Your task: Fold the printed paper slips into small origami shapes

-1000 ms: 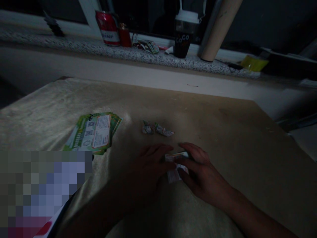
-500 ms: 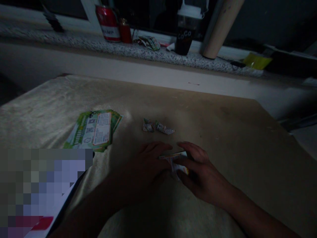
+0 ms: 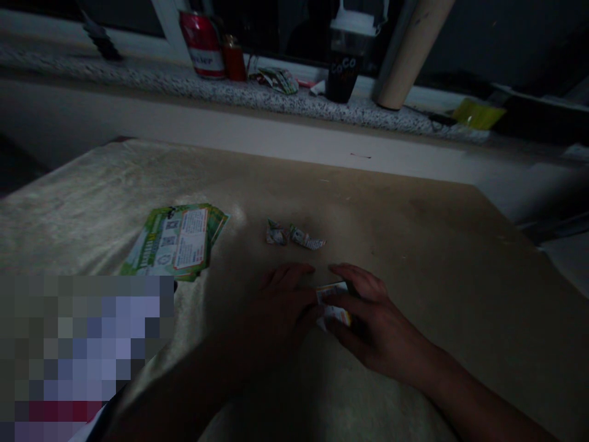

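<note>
In dim light, both my hands press a small folded paper slip (image 3: 332, 305) against the tan table (image 3: 437, 245) near its front middle. My left hand (image 3: 280, 310) lies on the slip's left side with its fingers bent onto the paper. My right hand (image 3: 365, 322) pinches the slip's right side between thumb and fingers. Just beyond my fingertips lie two small folded paper pieces (image 3: 294, 236) side by side. A fanned stack of green printed leaflets (image 3: 177, 241) rests on the table to the left.
Behind the table runs a speckled stone sill (image 3: 276, 101) carrying a red can (image 3: 202, 43), a small red container (image 3: 234, 60), a dark lidded cup (image 3: 344, 61), a cardboard tube (image 3: 407, 52), crumpled wrappers (image 3: 276, 80) and a yellow item (image 3: 476, 115).
The slip has become smaller and more compact under my fingers, its lower flap no longer sticking out. My left hand has shifted slightly right onto it. The other items have not moved.
</note>
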Action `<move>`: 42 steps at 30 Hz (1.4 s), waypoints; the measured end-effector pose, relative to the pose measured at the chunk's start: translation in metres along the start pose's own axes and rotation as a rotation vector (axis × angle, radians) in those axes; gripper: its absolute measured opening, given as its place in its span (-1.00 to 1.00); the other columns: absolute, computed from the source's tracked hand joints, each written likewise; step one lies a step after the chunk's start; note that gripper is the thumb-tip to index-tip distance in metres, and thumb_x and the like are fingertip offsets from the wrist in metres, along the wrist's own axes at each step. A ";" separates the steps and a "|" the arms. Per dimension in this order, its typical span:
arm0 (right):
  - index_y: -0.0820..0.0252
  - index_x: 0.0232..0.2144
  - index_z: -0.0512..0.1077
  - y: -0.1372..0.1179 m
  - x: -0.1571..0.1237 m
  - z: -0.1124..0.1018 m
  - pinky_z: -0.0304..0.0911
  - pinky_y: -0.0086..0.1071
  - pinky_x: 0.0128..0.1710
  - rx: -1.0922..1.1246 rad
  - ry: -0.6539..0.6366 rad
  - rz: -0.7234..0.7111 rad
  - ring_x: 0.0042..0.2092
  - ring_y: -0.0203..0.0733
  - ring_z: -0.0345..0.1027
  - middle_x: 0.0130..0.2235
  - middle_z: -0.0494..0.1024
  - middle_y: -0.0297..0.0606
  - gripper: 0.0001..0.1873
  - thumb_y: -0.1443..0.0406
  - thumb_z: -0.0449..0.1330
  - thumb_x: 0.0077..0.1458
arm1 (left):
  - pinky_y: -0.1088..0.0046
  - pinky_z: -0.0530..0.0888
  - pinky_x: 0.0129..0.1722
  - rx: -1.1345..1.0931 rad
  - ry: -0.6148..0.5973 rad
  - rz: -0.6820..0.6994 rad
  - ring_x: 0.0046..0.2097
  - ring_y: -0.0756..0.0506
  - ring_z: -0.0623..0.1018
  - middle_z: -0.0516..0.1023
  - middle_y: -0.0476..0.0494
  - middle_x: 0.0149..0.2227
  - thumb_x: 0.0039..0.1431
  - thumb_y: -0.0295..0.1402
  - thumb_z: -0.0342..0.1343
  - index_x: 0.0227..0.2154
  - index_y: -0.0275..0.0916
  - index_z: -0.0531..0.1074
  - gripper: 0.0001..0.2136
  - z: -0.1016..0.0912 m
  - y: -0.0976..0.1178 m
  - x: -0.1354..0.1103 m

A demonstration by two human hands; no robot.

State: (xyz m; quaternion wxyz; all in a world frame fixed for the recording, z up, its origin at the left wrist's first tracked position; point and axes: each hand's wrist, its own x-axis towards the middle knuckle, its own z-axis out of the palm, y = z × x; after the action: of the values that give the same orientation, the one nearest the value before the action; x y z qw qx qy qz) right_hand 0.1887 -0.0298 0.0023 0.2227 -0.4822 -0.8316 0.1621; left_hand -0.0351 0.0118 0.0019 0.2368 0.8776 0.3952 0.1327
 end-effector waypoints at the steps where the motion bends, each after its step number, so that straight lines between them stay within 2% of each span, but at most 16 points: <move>1: 0.06 0.04 0.53 0.000 0.000 0.000 0.20 0.16 0.29 0.001 0.000 0.003 0.38 0.19 0.14 0.33 0.32 -0.04 -0.66 0.34 0.29 0.21 | -0.12 0.29 0.25 0.004 0.012 -0.002 0.30 -0.35 0.34 0.41 -0.30 0.25 0.41 -0.36 0.09 -0.11 -0.16 0.62 -0.81 0.002 0.001 0.001; 6: 0.07 0.04 0.53 -0.001 -0.001 0.000 0.19 0.15 0.30 0.008 -0.015 0.022 0.39 0.19 0.12 0.33 0.32 -0.04 -0.64 0.33 0.31 0.18 | -0.06 0.30 0.26 -0.008 0.065 0.041 0.29 -0.30 0.35 0.40 -0.26 0.26 0.42 -0.35 0.09 -0.07 -0.12 0.59 -0.82 0.008 -0.002 0.001; 7: 0.07 0.04 0.52 -0.001 -0.001 0.000 0.19 0.15 0.29 0.006 -0.016 0.026 0.39 0.19 0.12 0.32 0.32 -0.04 -0.64 0.33 0.31 0.18 | -0.07 0.29 0.26 -0.011 0.063 0.049 0.29 -0.30 0.35 0.41 -0.25 0.25 0.41 -0.34 0.11 -0.08 -0.12 0.59 -0.83 0.005 -0.005 0.001; 9: 0.07 0.04 0.52 0.000 -0.001 0.000 0.19 0.15 0.29 0.004 -0.017 0.031 0.38 0.19 0.13 0.32 0.33 -0.04 -0.63 0.33 0.31 0.18 | -0.02 0.30 0.26 -0.053 -0.027 0.105 0.29 -0.31 0.35 0.42 -0.22 0.25 0.33 -0.26 0.24 -0.14 -0.10 0.62 -0.87 -0.005 -0.014 -0.001; 10: 0.07 0.04 0.52 0.000 -0.001 0.000 0.19 0.15 0.29 0.004 -0.016 0.031 0.38 0.18 0.14 0.32 0.33 -0.05 -0.63 0.34 0.32 0.17 | -0.01 0.31 0.26 -0.074 -0.063 0.116 0.28 -0.30 0.36 0.43 -0.18 0.24 0.26 -0.24 0.31 -0.11 -0.05 0.62 -0.83 -0.011 -0.018 -0.001; 11: 0.06 0.04 0.52 0.000 -0.001 0.000 0.20 0.15 0.29 0.004 -0.015 0.028 0.37 0.18 0.15 0.32 0.33 -0.05 -0.62 0.35 0.32 0.16 | 0.00 0.31 0.25 -0.084 -0.070 0.112 0.28 -0.31 0.36 0.42 -0.16 0.25 0.20 -0.23 0.36 -0.10 -0.01 0.62 -0.79 -0.016 -0.023 -0.002; 13: 0.07 0.05 0.52 0.000 -0.002 0.001 0.21 0.14 0.28 0.004 -0.012 0.020 0.37 0.19 0.15 0.32 0.33 -0.05 -0.60 0.35 0.33 0.15 | -0.01 0.30 0.27 -0.083 -0.083 0.089 0.30 -0.34 0.35 0.41 -0.14 0.27 0.13 -0.23 0.42 -0.21 -0.03 0.65 -0.83 -0.025 -0.028 -0.002; 15: 0.06 0.05 0.52 0.001 -0.002 0.002 0.21 0.15 0.28 0.000 -0.009 0.019 0.37 0.19 0.16 0.32 0.34 -0.04 -0.60 0.34 0.34 0.15 | 0.00 0.30 0.27 -0.102 -0.088 0.091 0.29 -0.33 0.37 0.43 -0.12 0.26 0.16 -0.27 0.40 -0.22 -0.02 0.67 -0.87 -0.028 -0.030 -0.002; 19: 0.05 0.04 0.53 0.001 -0.001 0.002 0.21 0.16 0.28 -0.001 -0.010 0.024 0.36 0.19 0.17 0.31 0.34 -0.04 -0.63 0.32 0.33 0.17 | 0.06 0.31 0.27 -0.143 -0.054 0.122 0.28 -0.28 0.40 0.46 -0.10 0.24 0.29 -0.35 0.27 -0.12 0.02 0.66 -0.84 -0.022 -0.028 -0.001; 22: 0.06 0.04 0.53 0.001 -0.002 0.002 0.20 0.16 0.28 0.003 -0.017 0.022 0.36 0.20 0.17 0.31 0.34 -0.03 -0.62 0.32 0.34 0.15 | 0.02 0.30 0.28 -0.109 -0.034 0.099 0.28 -0.28 0.38 0.45 -0.14 0.24 0.35 -0.36 0.19 -0.12 -0.04 0.65 -0.84 -0.016 -0.025 0.000; 26: 0.06 0.05 0.53 0.000 -0.002 0.002 0.21 0.15 0.28 0.007 -0.012 0.028 0.36 0.19 0.18 0.30 0.35 -0.04 -0.60 0.33 0.35 0.13 | -0.02 0.29 0.29 -0.044 0.007 0.044 0.27 -0.29 0.38 0.47 -0.26 0.21 0.41 -0.36 0.09 -0.22 -0.19 0.62 -0.81 -0.010 -0.014 0.002; 29: 0.05 0.05 0.52 -0.001 -0.001 0.002 0.21 0.16 0.28 0.004 -0.014 0.030 0.35 0.19 0.18 0.30 0.35 -0.05 -0.59 0.33 0.35 0.13 | -0.07 0.29 0.28 0.011 0.023 0.004 0.27 -0.31 0.39 0.46 -0.33 0.22 0.39 -0.41 0.08 -0.26 -0.24 0.61 -0.80 -0.005 -0.006 0.004; 33: 0.03 0.06 0.51 -0.001 -0.001 0.002 0.23 0.16 0.27 0.015 -0.003 0.029 0.35 0.20 0.18 0.31 0.35 -0.07 -0.56 0.34 0.35 0.11 | -0.14 0.28 0.28 0.043 0.027 -0.029 0.30 -0.35 0.35 0.42 -0.38 0.25 0.40 -0.41 0.05 -0.22 -0.27 0.61 -0.79 -0.001 -0.003 0.005; 42: 0.07 0.03 0.51 -0.002 0.001 0.000 0.28 0.04 0.24 0.116 0.096 -0.030 0.31 0.11 0.23 0.25 0.39 -0.09 -0.64 0.39 0.29 0.17 | -0.10 0.29 0.29 0.064 0.033 -0.055 0.31 -0.32 0.35 0.42 -0.30 0.26 0.43 -0.39 0.04 -0.17 -0.21 0.61 -0.79 0.000 -0.002 0.005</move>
State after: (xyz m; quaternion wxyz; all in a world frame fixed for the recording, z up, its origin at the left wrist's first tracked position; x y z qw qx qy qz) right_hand 0.1869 -0.0303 0.0036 0.2923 -0.4633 -0.8163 0.1832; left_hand -0.0333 0.0165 0.0009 0.2055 0.8713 0.4270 0.1278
